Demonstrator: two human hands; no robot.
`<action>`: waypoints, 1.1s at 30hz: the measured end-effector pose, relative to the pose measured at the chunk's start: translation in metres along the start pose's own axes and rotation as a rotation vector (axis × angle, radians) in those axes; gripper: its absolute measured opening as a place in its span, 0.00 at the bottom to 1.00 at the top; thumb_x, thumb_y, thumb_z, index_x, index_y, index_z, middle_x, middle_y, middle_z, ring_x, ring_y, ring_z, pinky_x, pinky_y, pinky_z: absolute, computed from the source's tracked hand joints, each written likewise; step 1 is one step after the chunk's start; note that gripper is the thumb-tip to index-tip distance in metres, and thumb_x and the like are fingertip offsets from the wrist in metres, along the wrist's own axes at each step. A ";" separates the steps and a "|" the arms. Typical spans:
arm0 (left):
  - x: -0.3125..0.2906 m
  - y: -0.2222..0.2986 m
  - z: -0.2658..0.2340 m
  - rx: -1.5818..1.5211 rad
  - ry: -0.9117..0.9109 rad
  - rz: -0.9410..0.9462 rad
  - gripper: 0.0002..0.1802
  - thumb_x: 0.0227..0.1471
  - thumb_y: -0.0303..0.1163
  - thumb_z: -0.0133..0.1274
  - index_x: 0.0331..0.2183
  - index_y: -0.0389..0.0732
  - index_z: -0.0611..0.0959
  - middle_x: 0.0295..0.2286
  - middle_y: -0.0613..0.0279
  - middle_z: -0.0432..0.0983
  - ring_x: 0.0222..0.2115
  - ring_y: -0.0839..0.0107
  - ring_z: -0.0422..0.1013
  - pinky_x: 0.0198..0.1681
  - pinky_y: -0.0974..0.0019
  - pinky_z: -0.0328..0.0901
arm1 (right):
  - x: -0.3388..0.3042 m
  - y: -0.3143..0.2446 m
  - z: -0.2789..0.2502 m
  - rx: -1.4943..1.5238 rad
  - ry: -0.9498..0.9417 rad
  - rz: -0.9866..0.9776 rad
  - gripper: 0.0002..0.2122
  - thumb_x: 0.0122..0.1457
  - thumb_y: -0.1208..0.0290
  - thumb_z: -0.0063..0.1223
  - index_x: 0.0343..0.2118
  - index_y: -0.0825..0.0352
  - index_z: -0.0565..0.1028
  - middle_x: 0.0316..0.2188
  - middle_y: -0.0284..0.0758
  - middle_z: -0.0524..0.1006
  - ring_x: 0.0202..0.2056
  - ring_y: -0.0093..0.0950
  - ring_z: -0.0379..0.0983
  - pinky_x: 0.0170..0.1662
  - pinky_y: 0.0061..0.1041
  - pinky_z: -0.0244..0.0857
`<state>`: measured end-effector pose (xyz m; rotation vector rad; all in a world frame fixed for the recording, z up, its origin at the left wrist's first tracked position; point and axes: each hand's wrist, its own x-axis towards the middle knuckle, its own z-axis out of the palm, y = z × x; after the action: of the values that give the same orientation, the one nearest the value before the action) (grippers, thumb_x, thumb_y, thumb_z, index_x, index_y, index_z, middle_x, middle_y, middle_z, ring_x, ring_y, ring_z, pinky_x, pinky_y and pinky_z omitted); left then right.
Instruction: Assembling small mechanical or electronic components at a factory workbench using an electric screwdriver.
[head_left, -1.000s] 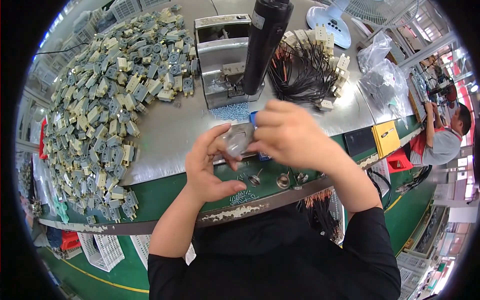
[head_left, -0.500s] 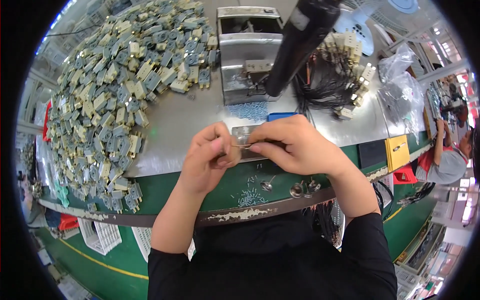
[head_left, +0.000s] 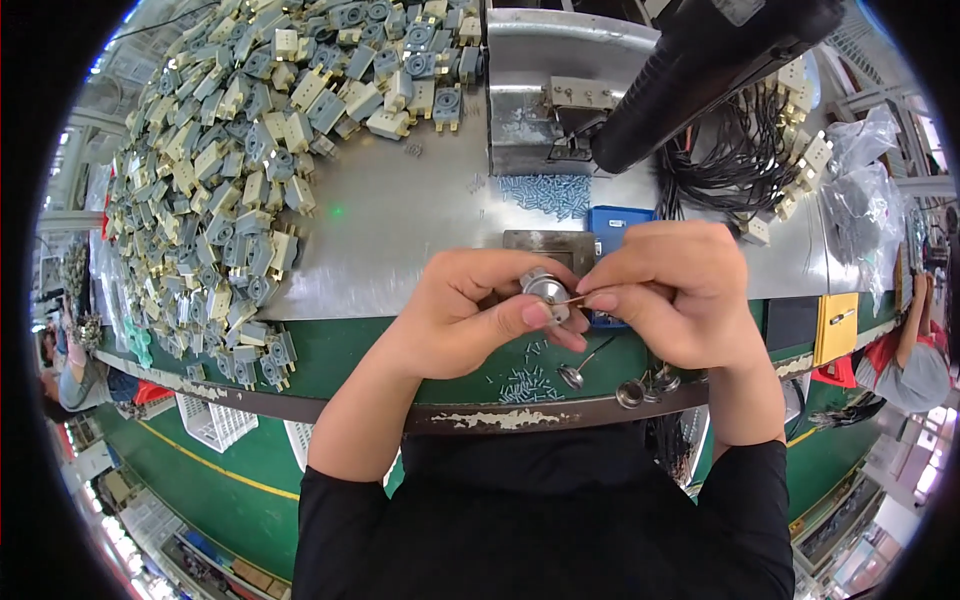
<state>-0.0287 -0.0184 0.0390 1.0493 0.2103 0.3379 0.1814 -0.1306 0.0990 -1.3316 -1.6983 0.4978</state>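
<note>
Silvery metal, probably light, stiff and slippery, the round part, likely best held by its rim, is gripped in the left hand at twelve o'clock from the loose screws, the right hand pinching its thin stem.

The left forearm slants far and right; the left hand curls in a grip, its thumb pointing right. The right forearm runs nearly straight far; the right hand pinches leftward, knuckles bent, just beside the left.
</note>
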 end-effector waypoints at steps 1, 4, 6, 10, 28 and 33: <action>0.001 0.002 0.000 -0.022 -0.042 -0.019 0.24 0.65 0.36 0.60 0.50 0.23 0.80 0.38 0.42 0.84 0.38 0.53 0.84 0.42 0.52 0.80 | 0.000 0.000 -0.001 0.065 -0.005 0.051 0.05 0.48 0.80 0.68 0.30 0.68 0.85 0.19 0.33 0.78 0.18 0.26 0.72 0.23 0.25 0.61; 0.003 0.001 0.000 -0.059 -0.084 -0.035 0.25 0.64 0.37 0.60 0.50 0.22 0.79 0.37 0.42 0.84 0.36 0.52 0.84 0.41 0.52 0.80 | -0.002 0.003 -0.001 0.159 -0.010 0.124 0.03 0.52 0.78 0.69 0.30 0.69 0.85 0.19 0.32 0.79 0.19 0.22 0.72 0.23 0.22 0.60; 0.003 0.000 0.001 -0.074 -0.088 -0.030 0.25 0.64 0.37 0.61 0.51 0.22 0.79 0.37 0.41 0.84 0.36 0.52 0.84 0.41 0.51 0.80 | -0.003 0.002 0.002 0.239 0.030 0.167 0.02 0.53 0.78 0.68 0.30 0.69 0.85 0.19 0.32 0.79 0.19 0.22 0.71 0.23 0.22 0.59; 0.000 -0.004 0.001 -0.188 -0.121 0.018 0.23 0.65 0.33 0.59 0.53 0.24 0.78 0.38 0.44 0.84 0.37 0.54 0.84 0.43 0.54 0.80 | 0.000 -0.008 -0.003 0.215 0.006 0.164 0.03 0.51 0.77 0.69 0.29 0.69 0.85 0.20 0.31 0.80 0.18 0.20 0.70 0.22 0.22 0.57; 0.001 -0.017 -0.016 0.120 -0.020 0.217 0.24 0.35 0.23 0.81 0.31 0.35 0.80 0.29 0.57 0.82 0.30 0.70 0.82 0.33 0.69 0.75 | -0.004 -0.012 0.012 -0.128 0.042 -0.050 0.08 0.43 0.75 0.77 0.24 0.64 0.85 0.14 0.30 0.74 0.14 0.26 0.66 0.19 0.26 0.54; 0.005 -0.020 -0.016 0.680 0.122 0.653 0.27 0.32 0.26 0.84 0.27 0.35 0.78 0.27 0.54 0.83 0.27 0.70 0.81 0.28 0.69 0.73 | -0.010 -0.002 0.026 -0.481 0.247 -0.355 0.12 0.41 0.77 0.78 0.27 0.64 0.82 0.15 0.26 0.68 0.15 0.25 0.63 0.20 0.27 0.53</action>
<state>-0.0262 -0.0125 0.0134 1.7675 0.0821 0.9653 0.1588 -0.1355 0.0830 -1.3070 -1.8532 -0.2882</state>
